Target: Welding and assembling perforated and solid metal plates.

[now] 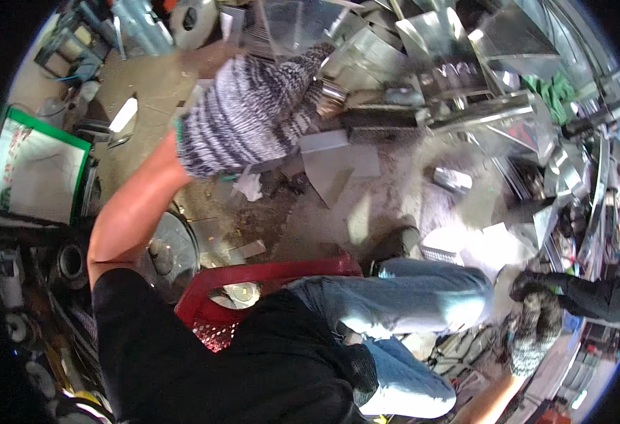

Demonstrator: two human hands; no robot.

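Note:
My left hand point(253, 113), in a black-and-white knitted glove, reaches out over the floor toward a heap of sheet metal. Its fingers are apart, one stretched to the lower edge of a shiny metal sheet point(299, 25). Just beyond the lower fingers lies a short shiny metal cylinder point(332, 97); whether they touch it, I cannot tell. Down at the right, my right hand point(536, 336), gloved alike, is closed beside my knee. It meets a long dark shape point(596, 297) coming in from the right edge, perhaps a sleeved arm or a tool. What its fingers hold is hidden.
I sit on a red plastic chair point(275, 270). Bent metal pieces point(444, 53) and a wide metal tube point(486, 113) pile up ahead and right. A smaller cylinder point(452, 179) and flat offcuts point(335, 169) lie on the floor. A green-framed panel point(42, 166) stands left.

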